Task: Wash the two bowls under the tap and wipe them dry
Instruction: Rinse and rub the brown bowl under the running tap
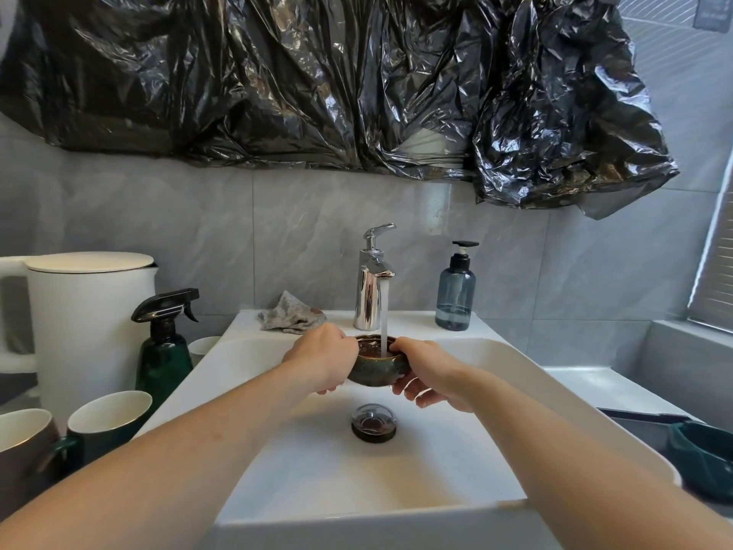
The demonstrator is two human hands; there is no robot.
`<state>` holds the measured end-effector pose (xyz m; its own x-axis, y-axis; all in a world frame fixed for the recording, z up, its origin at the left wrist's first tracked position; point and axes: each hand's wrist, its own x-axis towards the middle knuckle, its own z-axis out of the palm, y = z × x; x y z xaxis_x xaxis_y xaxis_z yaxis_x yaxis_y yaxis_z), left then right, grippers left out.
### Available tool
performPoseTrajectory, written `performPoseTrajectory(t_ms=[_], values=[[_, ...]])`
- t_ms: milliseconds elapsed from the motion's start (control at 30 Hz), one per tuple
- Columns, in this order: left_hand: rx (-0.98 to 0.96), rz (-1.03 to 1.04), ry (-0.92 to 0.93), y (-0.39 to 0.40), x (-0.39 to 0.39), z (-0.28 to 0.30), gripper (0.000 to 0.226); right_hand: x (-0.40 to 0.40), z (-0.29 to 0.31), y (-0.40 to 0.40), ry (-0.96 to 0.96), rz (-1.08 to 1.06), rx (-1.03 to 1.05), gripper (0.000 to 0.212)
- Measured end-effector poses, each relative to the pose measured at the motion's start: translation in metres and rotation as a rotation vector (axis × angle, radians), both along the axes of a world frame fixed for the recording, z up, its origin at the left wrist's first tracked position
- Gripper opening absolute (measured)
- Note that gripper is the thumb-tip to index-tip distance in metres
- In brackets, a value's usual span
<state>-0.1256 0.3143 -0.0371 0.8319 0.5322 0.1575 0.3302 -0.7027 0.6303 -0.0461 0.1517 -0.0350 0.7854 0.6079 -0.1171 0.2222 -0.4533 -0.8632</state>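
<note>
Both grips clasp the small dark glazed ceramic bowl [377, 369]: left hand [321, 359] and right hand [426, 371] curl round its sides, under the chrome tap [371, 277]'s stream above the white sink [496, 375]. Wet glaze could slip; the filling bowl may splash over.

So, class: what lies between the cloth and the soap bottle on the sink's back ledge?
The chrome tap stands between the cloth and the soap bottle, with water running from it, as the head view shows.
</note>
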Motion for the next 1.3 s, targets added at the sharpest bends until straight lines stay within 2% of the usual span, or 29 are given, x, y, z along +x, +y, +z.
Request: performPoseTrajectory(t_ms=[500, 900, 1100, 1300], values=[[0.021, -0.008, 0.032, 0.001, -0.0001, -0.0018, 0.033, 0.0014, -0.0028, 0.0013, -0.055, 0.015, -0.032, 0.036], [0.231, 0.045, -0.051, -0.0007, 0.0024, -0.0029, 0.033, 0.004, -0.0039, 0.0023, -0.107, 0.034, -0.012, 0.029], [0.344, 0.05, -0.093, -0.0026, 0.0005, -0.0024, 0.034, 0.0057, -0.0053, 0.0036, -0.16, 0.04, -0.061, 0.034], [0.377, 0.044, -0.1, -0.002, -0.0012, -0.0026, 0.031, 0.0069, -0.0063, 0.0033, -0.191, 0.04, -0.082, 0.038]])
